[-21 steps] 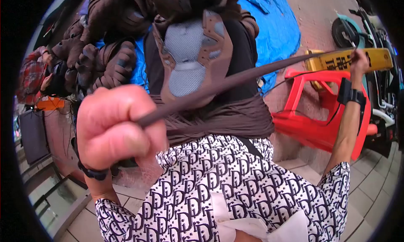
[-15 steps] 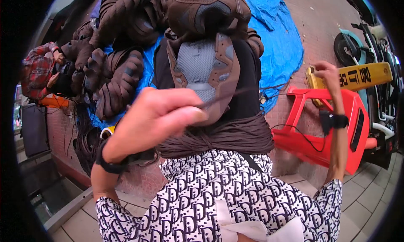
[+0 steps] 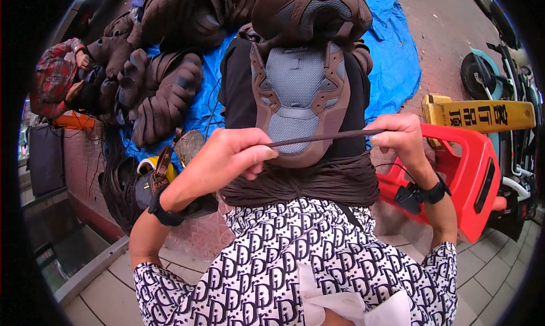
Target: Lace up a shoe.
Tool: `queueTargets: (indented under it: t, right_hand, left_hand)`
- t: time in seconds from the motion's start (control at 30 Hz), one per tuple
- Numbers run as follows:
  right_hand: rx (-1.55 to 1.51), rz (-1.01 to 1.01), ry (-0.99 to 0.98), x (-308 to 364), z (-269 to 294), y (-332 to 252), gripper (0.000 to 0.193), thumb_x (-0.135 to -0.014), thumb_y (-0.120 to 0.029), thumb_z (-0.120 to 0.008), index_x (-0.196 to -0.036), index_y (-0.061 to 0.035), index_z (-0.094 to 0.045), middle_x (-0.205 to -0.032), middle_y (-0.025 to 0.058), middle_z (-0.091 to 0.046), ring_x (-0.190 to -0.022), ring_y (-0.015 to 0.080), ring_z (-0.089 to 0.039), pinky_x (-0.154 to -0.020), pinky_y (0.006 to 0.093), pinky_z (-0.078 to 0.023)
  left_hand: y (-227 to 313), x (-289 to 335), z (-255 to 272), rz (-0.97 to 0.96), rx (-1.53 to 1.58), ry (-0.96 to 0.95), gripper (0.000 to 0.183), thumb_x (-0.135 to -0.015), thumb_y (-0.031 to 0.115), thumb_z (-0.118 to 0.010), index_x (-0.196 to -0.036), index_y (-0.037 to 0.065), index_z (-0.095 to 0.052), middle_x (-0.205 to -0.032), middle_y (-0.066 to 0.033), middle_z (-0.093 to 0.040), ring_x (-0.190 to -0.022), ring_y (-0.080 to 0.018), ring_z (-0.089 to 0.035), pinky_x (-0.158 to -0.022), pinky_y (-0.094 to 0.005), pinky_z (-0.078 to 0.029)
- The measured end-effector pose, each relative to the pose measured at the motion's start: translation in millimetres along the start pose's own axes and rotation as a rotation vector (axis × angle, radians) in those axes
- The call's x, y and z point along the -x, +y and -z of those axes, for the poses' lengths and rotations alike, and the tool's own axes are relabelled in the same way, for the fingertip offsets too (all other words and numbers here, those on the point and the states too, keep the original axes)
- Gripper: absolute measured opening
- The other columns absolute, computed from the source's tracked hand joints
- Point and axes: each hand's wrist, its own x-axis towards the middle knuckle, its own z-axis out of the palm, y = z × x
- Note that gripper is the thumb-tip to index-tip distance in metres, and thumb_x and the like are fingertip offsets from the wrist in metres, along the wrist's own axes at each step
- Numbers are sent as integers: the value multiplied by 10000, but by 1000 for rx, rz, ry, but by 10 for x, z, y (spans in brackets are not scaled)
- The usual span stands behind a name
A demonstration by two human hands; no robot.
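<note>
A blue tarp (image 3: pixel 397 59) filled the upper middle of the frame, with a heap of brown sneakers (image 3: pixel 164 93) across its upper left. At the right edge lay a red plastic chair (image 3: pixel 482 178) on its side, a yellow barrier block (image 3: pixel 482 115) just above it. At centre a brown sneaker (image 3: pixel 301 93) rested sole-up on a thick bundle of brown laces (image 3: pixel 301 184) over patterned trousers (image 3: pixel 284 263). The left hand (image 3: pixel 227 156) and the right hand (image 3: pixel 400 136) each had thumb and fingers pressed together, pinching an end of a single brown shoelace (image 3: pixel 323 137) stretched taut across the sole. Too hard a pull could have slipped the lace from one pinch, and the sneaker, only balanced on the lap, might have tipped off toward the paving. A brown handbag (image 3: pixel 156 178) crowded the space beside the left wrist.
</note>
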Motion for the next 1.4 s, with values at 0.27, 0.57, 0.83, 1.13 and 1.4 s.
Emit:
queueTargets:
  t: [0.27, 0.57, 0.83, 1.13, 1.4]
  right_hand:
    - [894, 479, 66, -102, 163, 333, 244, -649, -162, -692, -850, -29, -654, -799, 73, -619, -692, 207, -568, -604, 287, -438]
    - [702, 989, 100, -292, -747, -263, 408, -570, -149, -725, -933, 7, -622, -782, 96, -571, -651, 231, -562, -566, 328, -463]
    - [710, 934, 25, -341, -689, -165, 210, -554, -76, -713, -732, -45, -607, -637, 38, -523, -531, 194, -506, -449, 291, -385]
    - [347, 652, 67, -269, -757, -124, 185, -622, -74, -723, -763, -12, -620, -697, 66, -597, -606, 178, -582, -515, 279, -443]
    - [586, 621, 185, -353, -516, -134, 125, -635, -41, -700, -721, 1, -619, -666, 82, -588, -600, 197, -583, -534, 271, -452]
  left_hand:
    - [-60, -69, -117, 18, 290, 68, 191, -879, 88, -452, -1009, -6, -557, -702, -13, -577, -523, -52, -516, -458, -179, -409]
    - [126, -330, -326, 46, 589, -251, 220, -892, 85, -370, -987, -56, -510, -853, -107, -603, -711, -144, -615, -580, -223, -505]
    - [93, -267, -406, 78, 889, -146, 229, -892, 94, -416, -1044, -66, -477, -923, -124, -601, -764, -155, -626, -609, -224, -511]
    - [118, -282, -459, -77, 236, 155, 264, -835, 54, -521, -1090, 5, -478, -671, -62, -594, -542, -89, -586, -468, -212, -466]
    - [-63, -327, -341, -313, -142, 460, 87, -799, 40, -565, -874, 10, -599, -743, -104, -611, -625, -182, -610, -572, -268, -475]
